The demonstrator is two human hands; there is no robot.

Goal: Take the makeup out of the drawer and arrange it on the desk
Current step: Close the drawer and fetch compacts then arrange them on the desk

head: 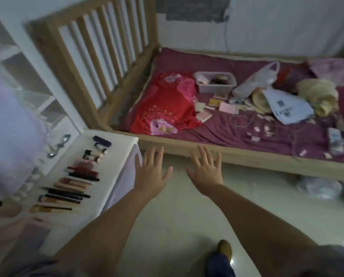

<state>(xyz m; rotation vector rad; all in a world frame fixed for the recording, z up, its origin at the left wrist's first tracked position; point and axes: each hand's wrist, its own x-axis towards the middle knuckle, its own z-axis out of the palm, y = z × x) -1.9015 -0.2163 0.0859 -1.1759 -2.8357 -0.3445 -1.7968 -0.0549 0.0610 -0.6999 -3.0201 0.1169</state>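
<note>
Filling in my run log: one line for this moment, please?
left hand: open, empty | right hand: open, empty | makeup: rowed on desk

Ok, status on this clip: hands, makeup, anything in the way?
Left hand, right hand open, empty. Makeup sticks and brushes rowed on white desk. Nothing blocking.

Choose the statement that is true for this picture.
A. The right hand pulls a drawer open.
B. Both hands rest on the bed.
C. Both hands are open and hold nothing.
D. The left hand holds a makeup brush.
C: the left hand and the right hand are spread with straight fingers in the air, holding nothing, while the makeup lies in a row on the white desk.
</note>
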